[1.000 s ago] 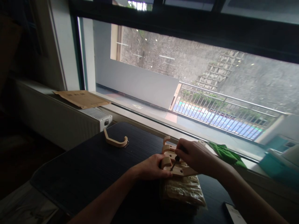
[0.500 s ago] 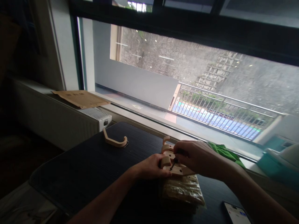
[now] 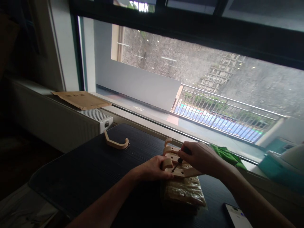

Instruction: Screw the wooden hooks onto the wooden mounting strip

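Light wooden hook pieces [image 3: 178, 173] lie side by side on a plastic-wrapped bundle [image 3: 184, 191], their curved ends to the left and dark holes along their flat parts. My left hand [image 3: 153, 167] is closed around the curved end of the nearest piece, its thumb along the near edge. In my right hand [image 3: 201, 158] is a screwdriver [image 3: 175, 166] with a dark handle, gripped from above. It leans to the right, and its tip meets the nearest piece close to my left thumb. Whether a screw sits under the tip is too small to tell.
A separate wooden hook [image 3: 116, 145] lies farther left on the black table [image 3: 90, 171]. At the lower right is a phone [image 3: 237, 215]. A green cloth [image 3: 226, 155] rests by the window sill, and a brown envelope [image 3: 83, 99] lies on the radiator [image 3: 102, 122].
My right hand has turned slightly, and the screwdriver's handle end has moved a little to the right and leans more. My left hand keeps its hold on the wooden hook piece.
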A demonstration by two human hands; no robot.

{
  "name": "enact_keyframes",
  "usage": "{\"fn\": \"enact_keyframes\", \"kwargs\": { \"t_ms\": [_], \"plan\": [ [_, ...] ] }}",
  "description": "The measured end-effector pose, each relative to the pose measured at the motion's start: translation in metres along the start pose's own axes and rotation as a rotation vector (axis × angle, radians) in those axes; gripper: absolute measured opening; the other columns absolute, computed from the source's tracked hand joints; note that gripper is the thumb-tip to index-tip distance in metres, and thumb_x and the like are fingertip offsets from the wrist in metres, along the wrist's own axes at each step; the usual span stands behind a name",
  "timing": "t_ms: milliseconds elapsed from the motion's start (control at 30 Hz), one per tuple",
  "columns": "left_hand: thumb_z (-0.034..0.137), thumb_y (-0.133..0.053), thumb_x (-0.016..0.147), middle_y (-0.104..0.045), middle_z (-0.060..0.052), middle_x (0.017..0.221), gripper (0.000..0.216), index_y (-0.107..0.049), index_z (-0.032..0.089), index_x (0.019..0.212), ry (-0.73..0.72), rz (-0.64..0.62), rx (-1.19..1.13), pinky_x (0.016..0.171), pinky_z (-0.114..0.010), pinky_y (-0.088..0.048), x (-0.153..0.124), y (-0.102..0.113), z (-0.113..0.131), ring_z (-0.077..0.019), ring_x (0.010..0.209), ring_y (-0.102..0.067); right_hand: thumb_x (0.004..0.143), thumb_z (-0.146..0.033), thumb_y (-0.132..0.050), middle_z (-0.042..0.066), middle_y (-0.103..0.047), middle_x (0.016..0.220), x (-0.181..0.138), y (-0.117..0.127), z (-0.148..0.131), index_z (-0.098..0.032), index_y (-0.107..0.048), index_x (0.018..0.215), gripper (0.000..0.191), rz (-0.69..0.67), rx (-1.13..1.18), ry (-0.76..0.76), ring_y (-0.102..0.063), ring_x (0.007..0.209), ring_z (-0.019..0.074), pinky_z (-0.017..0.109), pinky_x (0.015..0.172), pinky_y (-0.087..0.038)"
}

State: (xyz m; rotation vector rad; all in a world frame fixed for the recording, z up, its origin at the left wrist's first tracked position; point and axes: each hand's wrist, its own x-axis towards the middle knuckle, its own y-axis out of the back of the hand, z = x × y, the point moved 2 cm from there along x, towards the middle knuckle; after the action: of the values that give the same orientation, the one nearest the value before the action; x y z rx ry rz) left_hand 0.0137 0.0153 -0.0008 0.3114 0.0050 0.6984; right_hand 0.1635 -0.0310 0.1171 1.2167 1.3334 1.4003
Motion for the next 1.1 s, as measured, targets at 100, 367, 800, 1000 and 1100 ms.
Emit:
{"fn": "enact_keyframes", "kwargs": {
  "t_ms": [100, 367, 800, 1000, 1100],
  "plan": [
    [0.026, -0.067, 0.067, -0.053, 0.004, 0.073, 0.022, -0.060, 0.016, 0.086, 0.009, -0.007, -0.009, 0.062, -0.021, -0.039, 0.000, 0.000, 0.001, -0.0116, 0.067, -0.048, 0.082, -0.038, -0.052, -0.001, -0.062, 0.068, -0.002, 0.008, -0.003, -0.025, -0.065, 0.088, 0.020, -0.060, 0.036, 0.092, -0.048, 0.056, 0.0112, 0.024, 0.051, -0.026],
    [0.025, -0.068, 0.067, -0.053, 0.004, 0.075, 0.024, -0.060, 0.016, 0.087, 0.000, 0.001, -0.002, 0.063, -0.021, -0.038, 0.000, 0.001, -0.001, -0.0117, 0.069, -0.048, 0.086, -0.034, -0.048, -0.002, -0.061, 0.069, 0.004, 0.008, -0.005, -0.024, -0.063, 0.086, 0.018, -0.061, 0.085, 0.173, -0.048, 0.057, 0.0108, 0.023, 0.051, -0.026],
    [0.025, -0.067, 0.066, -0.055, 0.004, 0.074, 0.024, -0.062, 0.016, 0.088, -0.004, -0.014, -0.018, 0.065, -0.021, -0.039, -0.001, 0.001, 0.002, -0.0122, 0.069, -0.049, 0.088, -0.044, -0.044, -0.001, -0.060, 0.063, -0.001, 0.002, -0.002, -0.023, -0.064, 0.080, 0.030, 0.039, -0.064, 0.075, -0.047, 0.053, 0.0114, 0.024, 0.051, -0.024],
    [0.027, -0.068, 0.067, -0.054, 0.003, 0.074, 0.025, -0.060, 0.016, 0.088, 0.034, 0.013, 0.039, 0.063, -0.021, -0.040, -0.001, 0.001, 0.001, -0.0123, 0.068, -0.050, 0.089, -0.032, -0.046, -0.003, -0.062, 0.072, -0.003, 0.008, -0.011, -0.025, -0.065, 0.081, 0.021, -0.028, 0.015, 0.295, -0.047, 0.059, 0.0093, 0.023, 0.053, -0.026],
    [0.027, -0.067, 0.068, -0.053, 0.004, 0.073, 0.022, -0.060, 0.016, 0.086, 0.028, 0.003, 0.039, 0.062, -0.021, -0.039, 0.000, 0.001, 0.001, -0.0115, 0.066, -0.049, 0.089, -0.033, -0.046, -0.003, -0.060, 0.067, 0.000, 0.003, -0.005, -0.024, -0.064, 0.082, 0.022, -0.021, 0.005, 0.254, -0.045, 0.056, 0.0093, 0.024, 0.053, -0.025]
  ]
}}
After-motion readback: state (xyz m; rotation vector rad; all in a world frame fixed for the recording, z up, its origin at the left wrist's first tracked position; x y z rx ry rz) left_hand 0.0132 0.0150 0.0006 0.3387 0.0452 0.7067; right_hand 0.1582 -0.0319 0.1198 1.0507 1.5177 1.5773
